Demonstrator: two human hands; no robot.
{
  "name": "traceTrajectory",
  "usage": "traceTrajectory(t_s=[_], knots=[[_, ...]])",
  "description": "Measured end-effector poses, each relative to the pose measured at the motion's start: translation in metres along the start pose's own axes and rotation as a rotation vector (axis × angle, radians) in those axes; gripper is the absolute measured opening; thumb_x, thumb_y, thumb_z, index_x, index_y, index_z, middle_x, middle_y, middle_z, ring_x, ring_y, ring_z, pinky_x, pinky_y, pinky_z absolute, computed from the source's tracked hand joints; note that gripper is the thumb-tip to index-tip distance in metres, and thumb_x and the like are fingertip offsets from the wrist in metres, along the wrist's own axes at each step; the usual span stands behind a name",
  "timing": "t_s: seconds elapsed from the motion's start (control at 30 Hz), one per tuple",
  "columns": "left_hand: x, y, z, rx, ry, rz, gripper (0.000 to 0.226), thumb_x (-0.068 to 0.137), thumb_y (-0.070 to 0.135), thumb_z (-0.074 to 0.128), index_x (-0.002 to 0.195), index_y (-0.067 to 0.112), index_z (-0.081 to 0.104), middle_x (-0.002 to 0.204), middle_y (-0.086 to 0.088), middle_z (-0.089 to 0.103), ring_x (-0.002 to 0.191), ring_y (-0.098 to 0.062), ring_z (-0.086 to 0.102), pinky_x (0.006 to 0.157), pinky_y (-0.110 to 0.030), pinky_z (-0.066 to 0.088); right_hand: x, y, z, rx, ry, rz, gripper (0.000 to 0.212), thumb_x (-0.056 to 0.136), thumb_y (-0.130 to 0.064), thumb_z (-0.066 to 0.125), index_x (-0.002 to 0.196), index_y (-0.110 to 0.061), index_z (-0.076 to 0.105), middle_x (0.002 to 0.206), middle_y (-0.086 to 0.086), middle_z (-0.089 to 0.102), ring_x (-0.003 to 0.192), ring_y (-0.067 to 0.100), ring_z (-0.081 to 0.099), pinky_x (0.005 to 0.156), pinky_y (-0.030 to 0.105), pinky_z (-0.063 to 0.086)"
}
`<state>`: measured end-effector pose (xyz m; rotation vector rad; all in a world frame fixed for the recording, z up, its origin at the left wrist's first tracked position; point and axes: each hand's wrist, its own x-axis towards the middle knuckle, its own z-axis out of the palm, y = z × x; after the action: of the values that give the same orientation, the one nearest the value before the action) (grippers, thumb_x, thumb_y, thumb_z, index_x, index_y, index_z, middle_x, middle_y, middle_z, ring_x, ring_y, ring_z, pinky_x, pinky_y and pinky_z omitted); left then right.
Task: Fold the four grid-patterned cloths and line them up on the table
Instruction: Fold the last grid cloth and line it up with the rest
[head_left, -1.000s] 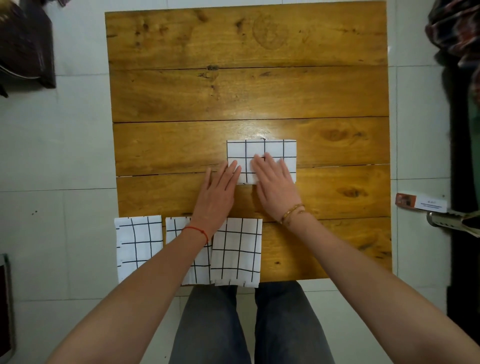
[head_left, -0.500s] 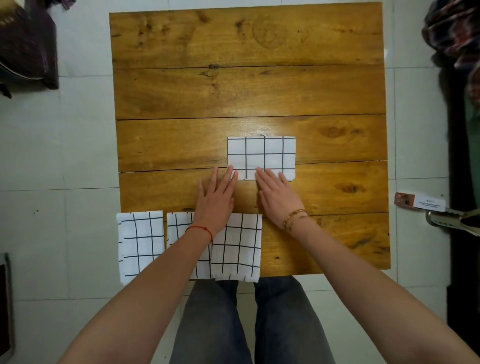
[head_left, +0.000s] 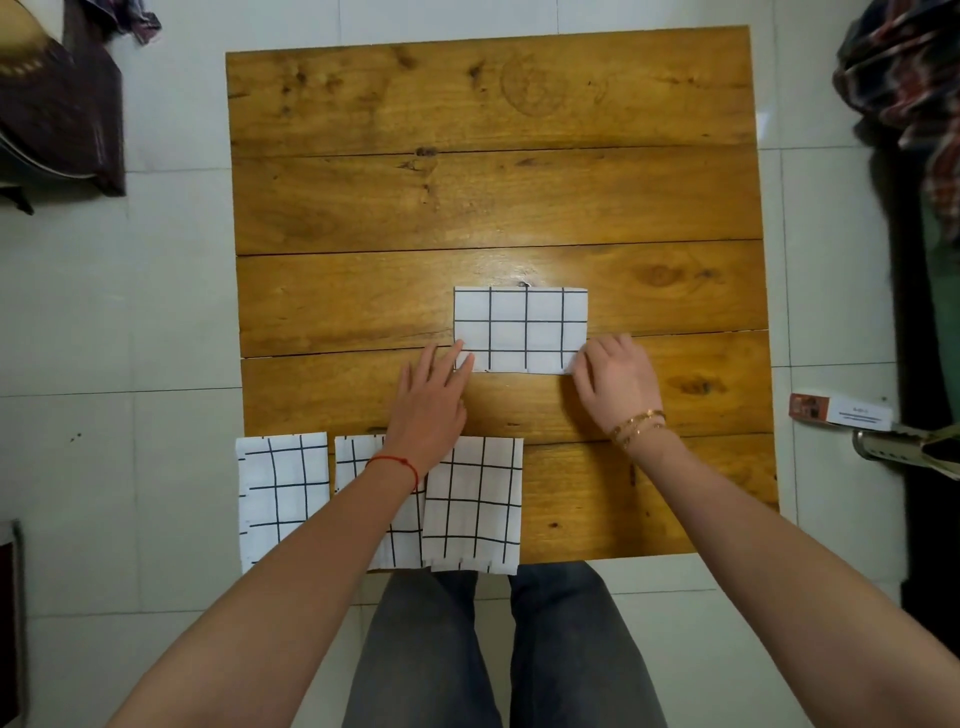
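— What's the table like from where you stand?

— A square wooden table (head_left: 493, 197) of broad honey-coloured planks with dark knots and seams, set on a floor of pale tiles (head_left: 104, 322); a dark heap of fabric (head_left: 57, 104) lies at the far left corner of the room, a bundle of checked clothing (head_left: 904, 88) at the far right, and a small printed box (head_left: 836, 413) rests on the tiles just off the table's right edge.

— And the cloths?

— Three folded cloths sit in a row along the near edge, hanging slightly over it: the left cloth (head_left: 283, 499) stands apart; the middle cloth (head_left: 400, 535) is partly under the person's forearm; the right cloth (head_left: 472, 504) overlaps its edge; the fourth cloth (head_left: 521, 329) lies flat near the table's middle, a neat rectangle across a plank seam.

— The hands?

— The left hand (head_left: 428, 400), a red string at its wrist, lies flat with fingers spread, fingertips touching the fourth cloth's near left corner, grasping nothing; the right hand (head_left: 615, 384), gold bracelets at the wrist, has its fingers curled on the near right corner, which lifts a little in a pinch.
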<state>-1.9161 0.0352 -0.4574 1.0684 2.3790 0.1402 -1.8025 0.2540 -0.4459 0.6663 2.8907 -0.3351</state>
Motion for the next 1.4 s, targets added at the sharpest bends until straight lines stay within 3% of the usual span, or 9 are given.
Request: traceTrajectory(t_s=[0.1, 0.3, 0.63, 0.77, 0.9, 1.03, 1.13, 1.27, 1.4], knots=[[0.011, 0.010, -0.009, -0.170, 0.261, -0.116, 0.039, 0.092, 0.014, 0.054, 0.130, 0.016, 0.054, 0.130, -0.004, 0.052, 0.121, -0.020, 0.045, 0.101, -0.040, 0.045, 0.034, -0.004, -0.008, 0.047, 0.058, 0.018, 0.020, 0.094, -0.019, 0.046, 0.095, -0.008, 0.063, 0.089, 0.008, 0.063, 0.083, 0.021, 0.050, 0.074, 0.031, 0.041], [0.038, 0.022, -0.012, -0.380, 0.287, -0.607, 0.032, 0.085, 0.037, 0.067, 0.105, 0.014, 0.058, 0.106, -0.002, 0.055, 0.102, -0.020, 0.049, 0.084, -0.034, 0.050, 0.098, -0.025, -0.011, 0.118, -0.072, 0.005, 0.019, 0.091, -0.017, 0.049, 0.107, -0.011, 0.058, 0.106, 0.008, 0.060, 0.101, 0.025, 0.051, 0.087, 0.035, 0.044], [0.047, 0.031, -0.007, -0.408, 0.234, -0.652, 0.018, 0.089, 0.029, 0.065, 0.100, 0.015, 0.062, 0.105, -0.002, 0.059, 0.102, -0.019, 0.051, 0.084, -0.031, 0.048, 0.124, -0.038, 0.006, 0.054, -0.223, 0.004, 0.024, 0.086, -0.006, 0.049, 0.110, -0.007, 0.055, 0.110, 0.013, 0.059, 0.106, 0.030, 0.049, 0.087, 0.038, 0.044], [0.046, 0.035, -0.016, -0.665, 0.296, -0.660, 0.010, 0.089, 0.022, 0.064, 0.095, 0.016, 0.058, 0.091, 0.002, 0.059, 0.083, -0.013, 0.054, 0.067, -0.021, 0.045, 0.115, -0.028, 0.002, 0.386, -0.214, 0.110, 0.010, 0.081, -0.009, 0.050, 0.088, -0.009, 0.056, 0.094, 0.010, 0.057, 0.086, 0.026, 0.054, 0.073, 0.038, 0.050], [0.045, 0.043, -0.032, -1.068, 0.386, -0.711, 0.018, 0.089, 0.015, 0.060, 0.105, 0.011, 0.052, 0.075, 0.005, 0.053, 0.060, -0.007, 0.046, 0.049, -0.011, 0.039, 0.092, -0.018, -0.019, 0.768, -0.165, 0.314, 0.005, 0.083, -0.014, 0.051, 0.078, -0.012, 0.052, 0.069, -0.003, 0.051, 0.062, 0.010, 0.045, 0.055, 0.021, 0.037], [0.039, 0.053, -0.034, -1.506, 0.301, -0.773, 0.035, 0.087, 0.013, 0.066, 0.118, 0.013, 0.050, 0.098, -0.007, 0.065, 0.085, -0.014, 0.064, 0.076, -0.027, 0.058, 0.061, -0.014, -0.031, 1.119, -0.183, 0.555, 0.017, 0.086, -0.010, 0.053, 0.071, -0.016, 0.051, 0.068, -0.006, 0.047, 0.063, 0.007, 0.043, 0.055, 0.018, 0.036], [0.026, 0.067, -0.023, -1.464, 0.200, -0.702, 0.045, 0.086, 0.017, 0.068, 0.126, 0.004, 0.051, 0.107, -0.020, 0.066, 0.092, -0.019, 0.065, 0.076, -0.031, 0.058, 0.032, -0.017, -0.028, 1.329, -0.147, 0.700, 0.023, 0.085, -0.003, 0.055, 0.067, -0.017, 0.050, 0.071, -0.002, 0.049, 0.069, 0.012, 0.047, 0.057, 0.019, 0.040], [0.003, 0.084, -0.008, -1.354, 0.225, -0.653, 0.032, 0.088, 0.007, 0.064, 0.119, 0.012, 0.056, 0.102, -0.006, 0.071, 0.094, -0.021, 0.069, 0.081, -0.033, 0.058, -0.010, -0.018, -0.015, 1.216, -0.121, 0.740, 0.011, 0.086, -0.003, 0.054, 0.090, -0.013, 0.057, 0.081, 0.001, 0.055, 0.071, 0.012, 0.050, 0.059, 0.019, 0.040], [-0.025, 0.097, 0.008, -1.220, 0.153, -0.614, 0.041, 0.090, 0.005, 0.062, 0.129, 0.013, 0.053, 0.110, -0.005, 0.069, 0.096, -0.018, 0.067, 0.078, -0.025, 0.056, -0.060, -0.014, 0.000, 1.003, -0.133, 0.647, 0.018, 0.091, -0.007, 0.048, 0.106, -0.012, 0.055, 0.065, -0.005, 0.048, 0.056, 0.008, 0.042, 0.049, 0.017, 0.038]])
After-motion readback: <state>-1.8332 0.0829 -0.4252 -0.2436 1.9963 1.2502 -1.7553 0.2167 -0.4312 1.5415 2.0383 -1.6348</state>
